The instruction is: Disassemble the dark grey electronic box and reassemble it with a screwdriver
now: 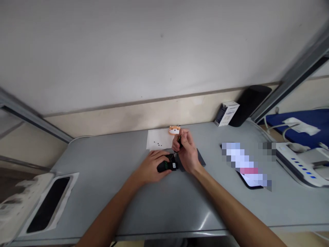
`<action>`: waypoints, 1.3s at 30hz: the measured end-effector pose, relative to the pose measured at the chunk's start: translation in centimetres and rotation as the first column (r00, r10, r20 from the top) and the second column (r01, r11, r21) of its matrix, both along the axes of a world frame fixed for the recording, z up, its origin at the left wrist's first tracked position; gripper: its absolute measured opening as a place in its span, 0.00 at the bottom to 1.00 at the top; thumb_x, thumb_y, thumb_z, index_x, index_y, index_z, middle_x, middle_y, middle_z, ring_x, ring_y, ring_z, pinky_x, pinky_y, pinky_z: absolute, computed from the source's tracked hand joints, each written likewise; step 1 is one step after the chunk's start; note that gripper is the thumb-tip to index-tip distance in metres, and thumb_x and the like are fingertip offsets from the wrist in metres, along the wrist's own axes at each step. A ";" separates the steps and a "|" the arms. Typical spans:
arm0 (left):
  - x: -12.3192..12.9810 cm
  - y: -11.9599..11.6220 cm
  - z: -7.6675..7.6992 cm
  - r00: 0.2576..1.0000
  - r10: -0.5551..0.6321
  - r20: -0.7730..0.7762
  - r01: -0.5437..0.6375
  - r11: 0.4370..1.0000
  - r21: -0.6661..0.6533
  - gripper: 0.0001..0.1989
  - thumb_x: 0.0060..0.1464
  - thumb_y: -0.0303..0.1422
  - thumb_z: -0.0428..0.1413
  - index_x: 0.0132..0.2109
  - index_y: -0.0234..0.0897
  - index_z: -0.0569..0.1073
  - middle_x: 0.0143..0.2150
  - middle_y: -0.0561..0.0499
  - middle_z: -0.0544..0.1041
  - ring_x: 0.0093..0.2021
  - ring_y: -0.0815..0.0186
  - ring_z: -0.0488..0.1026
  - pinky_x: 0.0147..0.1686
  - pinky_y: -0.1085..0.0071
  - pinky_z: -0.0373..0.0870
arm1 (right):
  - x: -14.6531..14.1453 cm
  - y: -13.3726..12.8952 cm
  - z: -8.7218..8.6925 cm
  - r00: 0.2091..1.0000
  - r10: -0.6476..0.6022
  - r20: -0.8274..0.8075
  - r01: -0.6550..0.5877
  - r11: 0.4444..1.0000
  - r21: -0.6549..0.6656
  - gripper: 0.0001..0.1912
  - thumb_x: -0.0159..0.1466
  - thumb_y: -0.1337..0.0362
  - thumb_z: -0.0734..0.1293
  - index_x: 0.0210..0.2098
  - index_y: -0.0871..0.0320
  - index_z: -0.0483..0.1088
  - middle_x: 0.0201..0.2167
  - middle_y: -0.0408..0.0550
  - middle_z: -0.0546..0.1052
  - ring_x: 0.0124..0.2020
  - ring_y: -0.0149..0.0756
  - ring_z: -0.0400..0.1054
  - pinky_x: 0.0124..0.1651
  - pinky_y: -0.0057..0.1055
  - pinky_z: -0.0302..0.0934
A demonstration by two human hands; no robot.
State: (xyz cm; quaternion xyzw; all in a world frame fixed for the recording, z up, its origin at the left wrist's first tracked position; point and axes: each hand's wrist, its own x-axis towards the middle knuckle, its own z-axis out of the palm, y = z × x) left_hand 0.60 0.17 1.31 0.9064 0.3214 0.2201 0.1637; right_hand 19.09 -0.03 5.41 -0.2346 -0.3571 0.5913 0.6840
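My left hand (154,167) is closed round a small black device (164,166) on the desk, steadying it. Green circuitry shows inside the device, and a white label is on its right end. Just to the right and above, my right hand (187,151) grips the black handle of a screwdriver (179,140). The tool's tip points down towards the device; whether it touches cannot be made out. Behind the hands lies white paper (164,134) with several tiny dark screws (158,144) on it. A dark flat pad (201,159) shows partly under my right wrist.
An orange-and-white animal-face case (174,130) is at the paper's back edge. A white box (227,113) and a black cylinder (250,104) stand back right. To the right are a lit phone (250,178) and a power strip (300,168). A black-screened device (48,206) lies left.
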 end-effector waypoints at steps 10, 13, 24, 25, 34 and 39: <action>0.1 0.0 0.1 1.000 0.010 0.028 -0.011 1.000 0.006 0.07 0.61 0.33 0.65 0.44 0.41 0.76 0.58 0.44 0.80 0.59 0.54 0.77 0.60 0.53 0.71 | 0.8 1.2 -0.1 1.000 0.018 -0.026 -0.019 0.998 -0.051 0.25 0.63 0.37 0.70 0.34 0.53 0.68 0.25 0.40 0.63 0.25 0.31 0.56 0.31 0.32 0.56; 0.1 0.0 0.1 0.999 0.010 0.040 -0.010 1.000 0.002 0.07 0.60 0.33 0.65 0.44 0.41 0.76 0.57 0.45 0.80 0.58 0.54 0.77 0.60 0.53 0.71 | 0.7 1.2 -0.3 0.995 -0.010 -0.098 0.004 0.998 -0.056 0.23 0.64 0.39 0.70 0.34 0.51 0.65 0.25 0.38 0.60 0.24 0.31 0.53 0.29 0.31 0.53; 0.6 -0.2 0.1 0.999 0.005 0.046 -0.004 1.000 -0.025 0.07 0.61 0.34 0.65 0.44 0.41 0.77 0.58 0.44 0.80 0.59 0.54 0.77 0.62 0.52 0.70 | 1.7 1.0 0.8 0.980 0.196 0.040 -0.194 0.979 -0.057 0.17 0.66 0.47 0.71 0.32 0.54 0.70 0.32 0.45 0.69 0.31 0.35 0.64 0.35 0.34 0.62; 0.6 -0.2 0.2 0.999 0.012 0.044 -0.010 0.999 -0.037 0.06 0.61 0.34 0.65 0.44 0.41 0.77 0.58 0.45 0.80 0.59 0.54 0.77 0.62 0.52 0.70 | 1.7 0.9 0.8 0.979 0.200 0.031 -0.197 0.978 -0.062 0.18 0.67 0.45 0.69 0.33 0.53 0.70 0.30 0.45 0.68 0.30 0.35 0.63 0.34 0.34 0.61; 0.5 -0.3 0.2 0.999 0.029 0.041 -0.027 0.999 -0.041 0.10 0.59 0.34 0.66 0.47 0.42 0.77 0.59 0.45 0.79 0.60 0.53 0.76 0.63 0.52 0.70 | 1.5 1.1 -0.2 0.997 0.074 -0.017 -0.074 0.996 -0.041 0.24 0.61 0.43 0.76 0.33 0.50 0.62 0.25 0.38 0.65 0.25 0.33 0.58 0.31 0.31 0.58; 0.4 -0.2 0.0 0.999 0.016 0.040 -0.016 1.000 -0.012 0.07 0.61 0.34 0.64 0.45 0.41 0.77 0.59 0.44 0.79 0.60 0.53 0.76 0.62 0.52 0.70 | 2.0 1.2 0.3 0.994 0.068 0.083 -0.065 0.997 -0.034 0.24 0.62 0.39 0.72 0.34 0.52 0.69 0.30 0.44 0.71 0.33 0.36 0.66 0.39 0.35 0.63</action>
